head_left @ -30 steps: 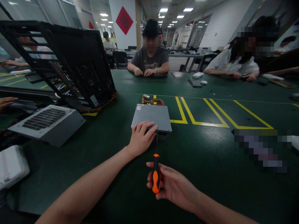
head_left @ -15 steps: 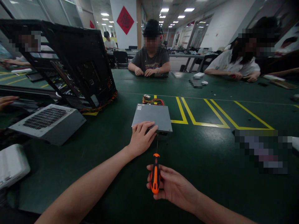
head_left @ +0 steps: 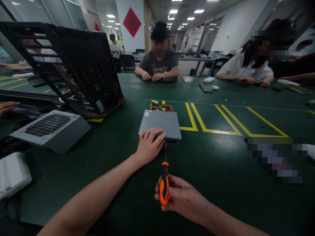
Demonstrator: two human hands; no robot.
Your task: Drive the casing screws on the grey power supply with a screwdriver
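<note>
A grey metal computer power supply [head_left: 159,121] lies on the green table in front of me, its bundle of coloured cables [head_left: 161,106] at the far side. My left hand [head_left: 150,142] holds it at the near edge, fingers over the top face. My right hand [head_left: 182,195] is closed round the orange and black handle of a screwdriver [head_left: 164,186], thumb on the right side. The thin shaft points away from me to the near face of the power supply. Its tip meets that face under the edge, where I cannot make out a screw.
At left stand a tilted black computer case [head_left: 83,68], a second power supply [head_left: 66,134] and a white device [head_left: 13,175]. Yellow tape [head_left: 216,131] marks the table to the right. A person [head_left: 158,62] sits opposite, another [head_left: 248,68] at far right; someone's hand [head_left: 8,105] shows at far left.
The screwdriver has turned about its shaft, so a different side of the handle faces me. My right fingers have shifted slightly round it. My left hand and the power supply stay put.
</note>
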